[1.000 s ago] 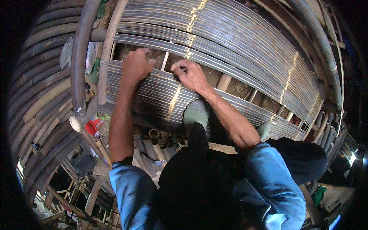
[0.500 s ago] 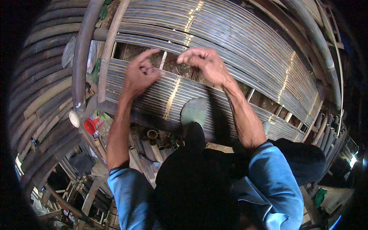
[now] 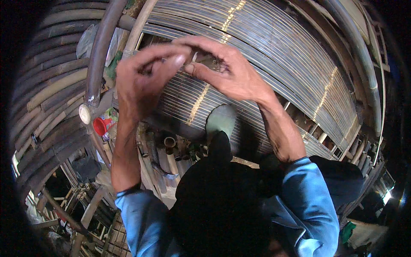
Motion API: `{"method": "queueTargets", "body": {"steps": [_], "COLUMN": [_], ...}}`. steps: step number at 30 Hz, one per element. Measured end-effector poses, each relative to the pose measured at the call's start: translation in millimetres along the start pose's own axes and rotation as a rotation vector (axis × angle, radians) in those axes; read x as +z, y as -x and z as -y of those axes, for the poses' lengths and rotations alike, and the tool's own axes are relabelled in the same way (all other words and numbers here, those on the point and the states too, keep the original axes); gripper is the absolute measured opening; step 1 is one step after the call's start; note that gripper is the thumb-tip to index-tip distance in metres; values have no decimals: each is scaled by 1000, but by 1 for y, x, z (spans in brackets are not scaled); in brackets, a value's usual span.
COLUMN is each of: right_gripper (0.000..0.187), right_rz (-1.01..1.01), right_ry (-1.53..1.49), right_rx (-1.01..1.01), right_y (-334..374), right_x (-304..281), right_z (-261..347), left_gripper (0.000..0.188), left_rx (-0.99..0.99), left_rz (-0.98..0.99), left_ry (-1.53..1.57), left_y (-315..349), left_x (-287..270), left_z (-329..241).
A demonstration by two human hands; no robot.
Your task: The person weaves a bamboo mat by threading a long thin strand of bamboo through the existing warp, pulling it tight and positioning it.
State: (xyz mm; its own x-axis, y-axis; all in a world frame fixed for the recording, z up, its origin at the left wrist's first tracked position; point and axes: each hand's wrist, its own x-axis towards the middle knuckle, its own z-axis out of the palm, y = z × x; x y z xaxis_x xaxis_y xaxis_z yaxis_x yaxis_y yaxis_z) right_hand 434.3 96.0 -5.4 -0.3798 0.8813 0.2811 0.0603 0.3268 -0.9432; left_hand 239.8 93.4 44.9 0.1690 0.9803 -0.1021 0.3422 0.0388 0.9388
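Note:
My left hand [image 3: 143,77] is raised over the slatted bamboo panel, its fingers curled and thumb drawn in, blurred by motion. My right hand [image 3: 233,73] meets it from the right, with the fingers bent across to the left fingertips and the thumb close to the left thumb. Whatever the fingertips pinch is too thin or too hidden to make out. Beneath both hands lies the panel of narrow dark slats [image 3: 274,55], crossed by pale woven bands [image 3: 199,105]. A gap between its slat sections shows light crossbars. My foot in a greenish sandal [image 3: 222,120] rests on the near section.
Thick bamboo poles [image 3: 100,55] frame the panel at left, and another pole [image 3: 364,47] runs along the right. Curved bamboo lengths [image 3: 55,51] are stacked at far left. A red cup [image 3: 102,126] sits beside a pole end. Cut bamboo tubes [image 3: 170,145] stand below the panel.
Both hands have come closer to me and met, where before they were a little apart over the gap. The view has shifted slightly, moving the panel to the right.

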Motion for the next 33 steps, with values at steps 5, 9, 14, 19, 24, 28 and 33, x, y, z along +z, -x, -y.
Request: {"method": "queueTargets", "body": {"steps": [5, 9, 14, 19, 24, 28, 33], "right_gripper": [24, 27, 35, 38, 36, 36, 34], "right_rz": [20, -335, -345, -223, -322, -424, -378], "right_ry": [-126, -174, -141, -172, -179, -91, -162], "right_rx": [342, 175, 154, 86, 163, 207, 253], "right_y": [-9, -19, -21, -19, -13, -9, -8], "right_x": [-20, -55, -91, -101, -112, -128, -128], "right_z": [50, 84, 110, 93, 77, 65, 45], "left_gripper": [37, 73, 50, 28, 19, 26, 36], "left_rx": [84, 69, 171, -31, -372, -264, -984], "left_rz": [-147, -213, -119, -124, 251, 680, -225], "left_ry": [89, -196, -771, -811, -472, -743, -1459], "left_y": [-23, 10, 98, 151, 246, 367, 362], "left_x": [0, 33, 78, 80, 28, -123, -298], "left_z": [-1, 73, 176, 234, 267, 255, 152]}}
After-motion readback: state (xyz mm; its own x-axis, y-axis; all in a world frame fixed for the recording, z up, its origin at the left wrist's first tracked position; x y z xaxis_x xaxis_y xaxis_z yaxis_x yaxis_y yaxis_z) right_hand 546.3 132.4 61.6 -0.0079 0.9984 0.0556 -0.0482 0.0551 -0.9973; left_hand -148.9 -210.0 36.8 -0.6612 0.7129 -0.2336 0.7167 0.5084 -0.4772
